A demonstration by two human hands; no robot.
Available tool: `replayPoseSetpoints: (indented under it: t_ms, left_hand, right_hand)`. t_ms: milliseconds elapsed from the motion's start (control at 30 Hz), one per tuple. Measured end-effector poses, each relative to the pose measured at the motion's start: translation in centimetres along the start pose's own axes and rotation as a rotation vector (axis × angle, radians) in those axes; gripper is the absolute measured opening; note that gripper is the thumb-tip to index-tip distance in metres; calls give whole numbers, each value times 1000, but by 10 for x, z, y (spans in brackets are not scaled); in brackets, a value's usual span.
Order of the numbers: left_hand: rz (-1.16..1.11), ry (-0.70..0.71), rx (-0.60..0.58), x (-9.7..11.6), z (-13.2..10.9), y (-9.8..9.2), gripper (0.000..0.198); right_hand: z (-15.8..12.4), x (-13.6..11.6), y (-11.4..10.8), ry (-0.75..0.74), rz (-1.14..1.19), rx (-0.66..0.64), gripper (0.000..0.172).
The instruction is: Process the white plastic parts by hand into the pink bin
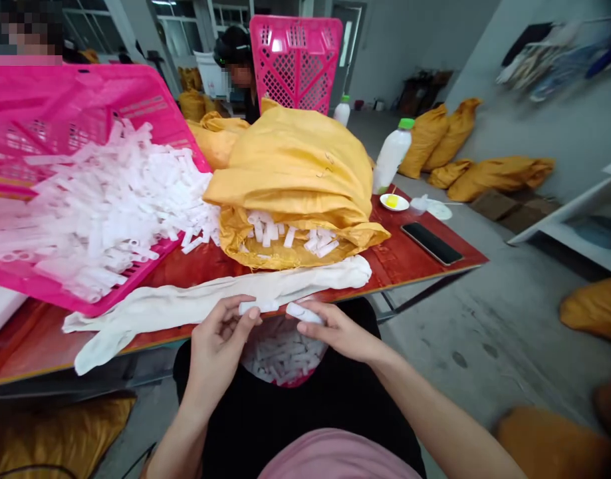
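My left hand (224, 339) pinches a short white plastic tube (258, 307) between thumb and fingers, holding it level. A second white tube (304, 313), with a dark mark along it, is gripped in my right hand (342, 330) a little to the right. The two tube ends face each other with a small gap between. Below my hands, between my legs, sits a container (285, 356) full of similar white tubes. Just beyond my hands, a rolled white cloth (185, 303) lies along the table's near edge. A yellow sack (300, 159) stands behind it, its mouth showing several tubes.
A tilted pink crate (170, 113) spills a heap of white tubes (120, 199) on the left. On the red table (385, 266) are a phone (431, 242), a bottle with a green cap (393, 153) and a small dish (394, 202). People sit beyond; yellow sacks (504, 174) lie on the floor.
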State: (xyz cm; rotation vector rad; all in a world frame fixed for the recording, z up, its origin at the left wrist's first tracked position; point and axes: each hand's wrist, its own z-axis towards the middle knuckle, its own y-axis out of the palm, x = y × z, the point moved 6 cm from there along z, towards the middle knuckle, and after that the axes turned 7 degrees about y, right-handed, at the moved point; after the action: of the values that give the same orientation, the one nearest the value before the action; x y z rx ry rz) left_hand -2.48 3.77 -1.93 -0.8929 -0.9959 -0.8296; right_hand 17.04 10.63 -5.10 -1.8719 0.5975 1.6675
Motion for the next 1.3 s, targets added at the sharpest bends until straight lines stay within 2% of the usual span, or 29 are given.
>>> replayPoseSetpoints:
  t_ms: [67, 167, 267, 367, 467, 567, 633, 733, 833, 967, 1100, 1200, 1300]
  left_hand:
    - [20, 36, 8, 5, -9, 5, 30]
    - [128, 101, -61, 12, -17, 8, 27]
    - [162, 88, -181, 11, -19, 11, 27]
    - [87, 11, -199, 3, -17, 12, 32]
    - [21, -40, -179, -5, -14, 12, 35]
    - [25, -48, -214, -10, -16, 16, 36]
    - [90, -6, -202, -10, -22, 19, 39]
    - [186, 79, -196, -5, -33, 23, 45]
    - [208, 99, -236, -7, -38, 20, 43]
    - [185, 83, -122, -14, -31, 0, 28]
    - [127, 86, -81, -19, -25, -4, 22]
    - [122, 69, -124, -17, -23, 5, 25]
    - [132, 62, -180, -11, -27, 17, 35]
  right_hand:
    - [-3, 2, 12, 22, 38, -32, 38]
    - [-8, -3, 18, -8, -68, -54, 34]
    - [-11, -6, 20, -119, -421, 34, 27]
    - [-11, -4, 22, -181, -764, 159, 24]
    - [-11, -5, 23, -173, -682, 143, 22]
    - [-9, -8, 25, -114, -479, -10, 22]
    - [-7, -9, 27, -82, -447, -72, 21]
    - [-5, -7, 28, -76, -539, -26, 17]
    - [-5, -4, 32, -82, -590, 8, 14]
    - [-6, -7, 36, -87, -471, -3, 17]
    - [-6, -8, 40, -102, -423, -44, 20]
    - [-6, -6, 39, -178, -614, 69, 25]
    - [-7, -1, 39, -186, -826, 175, 34]
